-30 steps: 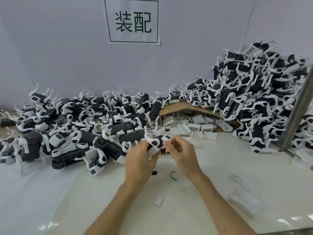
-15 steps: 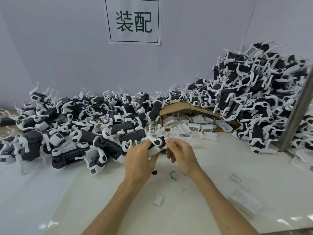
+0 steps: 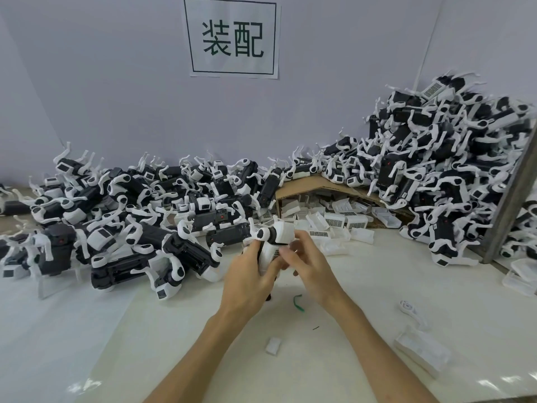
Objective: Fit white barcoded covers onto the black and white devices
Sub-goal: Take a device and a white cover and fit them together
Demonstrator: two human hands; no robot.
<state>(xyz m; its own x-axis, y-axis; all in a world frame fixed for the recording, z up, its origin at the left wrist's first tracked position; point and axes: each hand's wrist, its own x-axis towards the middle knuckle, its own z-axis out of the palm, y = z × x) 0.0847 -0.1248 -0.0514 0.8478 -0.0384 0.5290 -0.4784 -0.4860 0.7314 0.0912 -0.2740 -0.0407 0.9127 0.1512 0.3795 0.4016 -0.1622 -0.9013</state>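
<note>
My left hand [image 3: 247, 279] grips a black and white device [image 3: 271, 239] held upright above the table, its white head end pointing up. My right hand [image 3: 308, 261] pinches a white barcoded cover [image 3: 276, 253] against the device's side; only a strip of barcode shows between my fingers. Loose white barcoded covers [image 3: 334, 221] spill out of a cardboard box [image 3: 316, 186] just behind my hands.
A heap of devices [image 3: 130, 225] fills the left and back of the table; a taller heap [image 3: 436, 170] rises on the right against a metal post [image 3: 511, 205]. On the table lie a small white piece [image 3: 272, 346], a green tie [image 3: 297, 302] and clear trays [image 3: 422, 350].
The device has turned from lying across my hands to standing upright. My right hand has moved in against its side with the cover.
</note>
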